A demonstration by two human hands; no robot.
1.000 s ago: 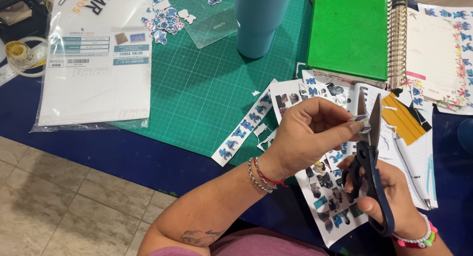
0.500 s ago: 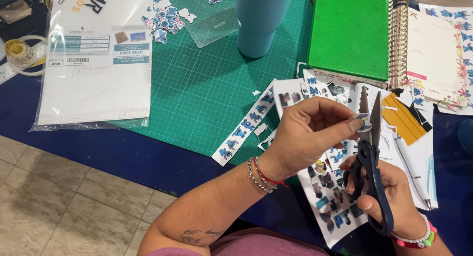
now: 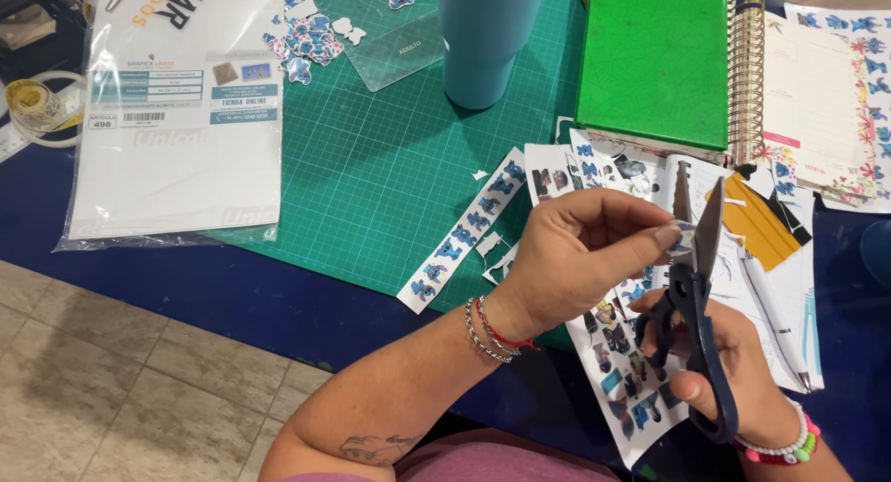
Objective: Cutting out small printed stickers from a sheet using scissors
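My left hand point(image 3: 577, 252) pinches a tiny sticker cut-out point(image 3: 680, 238) between thumb and fingertips, right at the blades. My right hand point(image 3: 733, 380) grips dark blue scissors point(image 3: 698, 306) with the blades open, pointing up around the cut-out. Under both hands lies a sticker sheet point(image 3: 620, 352) printed with small cartoon figures. A cut strip of blue figures point(image 3: 464, 231) rests on the green cutting mat point(image 3: 371, 167) to the left.
A teal tumbler point(image 3: 487, 37) stands at the back, beside a green notebook point(image 3: 654, 60) and an open spiral planner point(image 3: 817, 92). A bagged paper pack point(image 3: 176, 120) lies left, with loose cut stickers point(image 3: 306, 41), a clear template point(image 3: 394, 46) and a tape roll point(image 3: 32, 106).
The scissor blades have opened and the scissors sit slightly more upright. My left hand has turned the small cut-out a little between the blades.
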